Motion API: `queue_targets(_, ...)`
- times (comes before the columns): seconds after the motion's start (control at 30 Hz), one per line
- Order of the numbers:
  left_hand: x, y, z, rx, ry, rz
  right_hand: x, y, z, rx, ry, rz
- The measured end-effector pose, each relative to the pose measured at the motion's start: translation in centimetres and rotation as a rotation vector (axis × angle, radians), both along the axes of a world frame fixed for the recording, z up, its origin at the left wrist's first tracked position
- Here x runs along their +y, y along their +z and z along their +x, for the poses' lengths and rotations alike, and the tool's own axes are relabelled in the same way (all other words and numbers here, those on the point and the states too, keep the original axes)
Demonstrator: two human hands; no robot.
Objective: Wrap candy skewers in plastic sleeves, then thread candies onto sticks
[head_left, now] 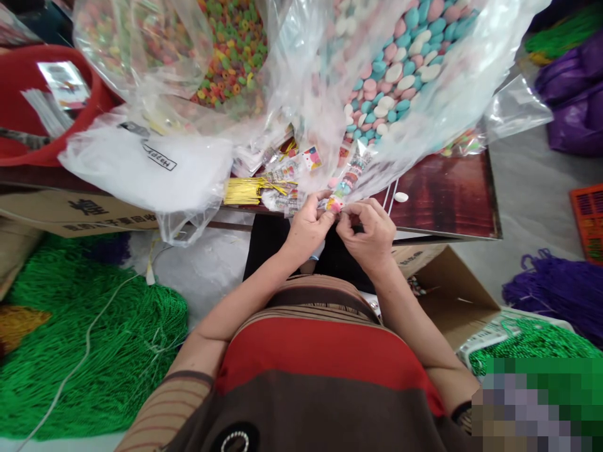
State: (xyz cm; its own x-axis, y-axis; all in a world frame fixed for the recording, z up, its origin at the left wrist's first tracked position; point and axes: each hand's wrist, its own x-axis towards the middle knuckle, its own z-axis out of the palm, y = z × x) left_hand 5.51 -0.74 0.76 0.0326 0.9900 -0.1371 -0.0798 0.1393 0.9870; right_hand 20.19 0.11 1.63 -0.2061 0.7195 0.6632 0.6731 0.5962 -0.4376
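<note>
A small clear packet of candy (347,177) with a colourful end lies over the table's front edge, between my two hands. The thumb and fingers of my left hand (311,225) pinch the packet near its lower end. Close beside it on the right, my right hand (368,231) is closed, fingertips pressed together at the packet's end; what they pinch is too small to make out. A bundle of yellow twist ties (242,191) lies left of my hands, near more printed wrappers (282,171). A white candy (401,197) rests right of my right hand.
Large plastic bags of ring candies (230,56) and of pink, blue and white candies (391,81) fill the back. A red basin (94,81) stands left. Green strands (94,339) and an open cardboard box (452,295) are below the dark red table (452,194).
</note>
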Motion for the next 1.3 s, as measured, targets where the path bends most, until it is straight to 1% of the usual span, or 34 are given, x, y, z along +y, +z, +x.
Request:
queue_targets(0.13, 0.4, -0.8, 0.1, 0.010, 0.073, 0.031, -0.4, -0.8, -0.5, 0.006, 0.007, 0.035)
queue_targets(0.2, 0.6, -0.8, 0.1, -0.015, 0.097, 0.052, -0.9, -1.0, -0.7, 0.031, 0.033, -0.012)
queue_targets(0.27, 0.7, -0.5, -0.1, -0.044, 0.079, 0.077, -1.4, -0.9, -0.6, 0.114, 0.044, -0.137)
queue_targets(0.37, 0.7, -0.2, -0.4, -0.075, 0.049, 0.144, -2.4, -0.2, -0.1, 0.346, 0.018, -0.443)
queue_targets(0.4, 0.7, -0.2, -0.4, -0.086, 0.054, 0.169, -2.6, 0.2, 0.0, 0.403, 0.031, -0.551)
queue_targets(0.47, 0.7, -0.5, -0.2, -0.117, 0.065, 0.203, -3.0, 0.8, -0.1, 0.454, 0.108, -0.716)
queue_targets(0.53, 0.7, -0.9, 0.1, -0.157, 0.067, 0.195, -3.2, 1.2, -0.7, 0.488, 0.198, -0.811)
queue_targets(0.6, 0.5, -1.0, 0.2, -0.180, 0.066, 0.159, -3.2, 1.2, -1.6, 0.584, 0.252, -0.895)
queue_targets(0.7, 0.2, -0.6, 0.2, -0.155, 0.050, 0.113, -3.2, 0.9, -2.7, 0.780, 0.286, -1.028)
queue_targets(0.77, 0.0, -0.1, -0.1, -0.080, 0.040, 0.114, -3.3, 0.7, -3.2, 0.880, 0.297, -1.078)
queue_targets(0.8, -0.1, 0.2, -0.3, -0.019, 0.045, 0.136, -3.4, 0.7, -3.4, 0.914, 0.292, -1.089)
queue_targets(0.87, -0.1, 0.7, -0.8, 0.157, 0.091, 0.232, -3.7, 0.8, -3.5, 0.946, 0.269, -1.101)
queue_targets(0.97, 0.2, 1.0, -1.6, 0.462, 0.215, 0.464, -4.2, 1.1, -3.5, 0.912, 0.219, -1.074)
queue_targets(1.03, 0.4, 1.0, -2.1, 0.614, 0.262, 0.596, -4.4, 1.3, -3.5, 0.850, 0.189, -1.016)
queue_targets(1.13, 0.5, 1.0, -2.5, 0.756, 0.246, 0.691, -4.5, 1.3, -3.4, 0.756, 0.140, -0.904)
queue_targets(1.3, -0.3, 1.2, -2.1, 0.901, 0.135, 0.720, -3.8, 0.9, -2.9, 0.642, 0.044, -0.756)
